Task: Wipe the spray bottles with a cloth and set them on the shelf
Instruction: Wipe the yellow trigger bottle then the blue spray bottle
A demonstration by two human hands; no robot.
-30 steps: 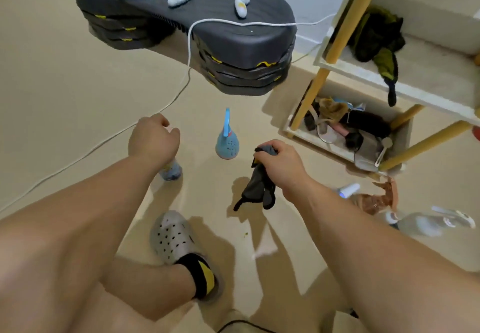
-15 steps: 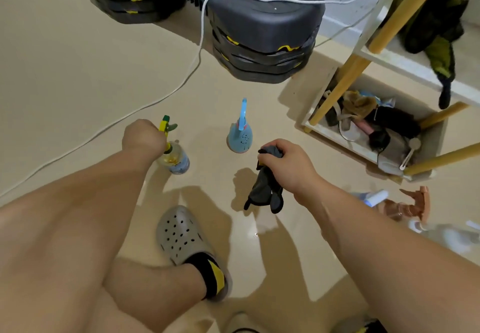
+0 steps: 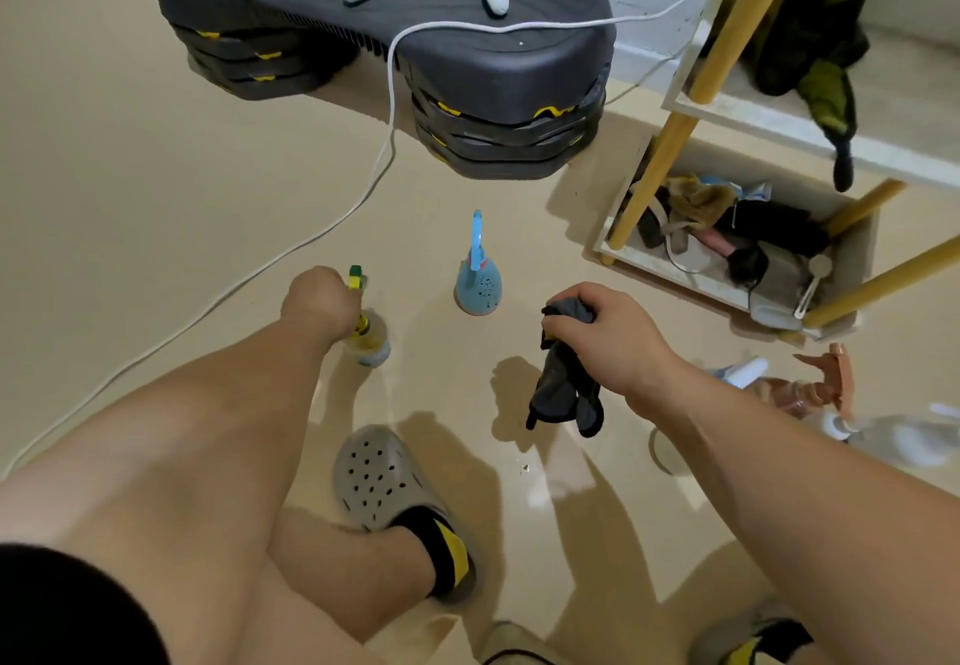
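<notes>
Landmark: the blue spray bottle stands upright on the beige floor, with nothing touching it.
Left hand: the left hand is left of the blue bottle, its fingers curled tight round the neck of a yellow-and-green spray bottle.
Yellow-and-green bottle: it is upright just left of the blue bottle and apart from it. I cannot tell whether its base touches the floor.
Right hand: the right hand is right of the blue bottle and nearer the person. It pinches a dark grey cloth, which hangs limp below the fist and clear of the floor.
Other bottles: an orange-brown spray bottle and a clear one with a white head lie well right of the blue bottle. The clear one is blurred.
Shelf: the shelf has yellow posts and stands right of and beyond the blue bottle. Its bottom tier is crowded with clutter up to the front lip. The tier above holds a dark garment that hangs over its edge.
Step platform: a dark grey step platform is beyond the blue bottle, its rounded end overhanging the floor.
Cable: a white cable runs off the platform and across the floor, left of the blue bottle.
Open floor: there is bare floor between the two hands, around the blue bottle, and widely to its left past the cable.
Foot: a grey clog is nearer the person than the blue bottle.
</notes>
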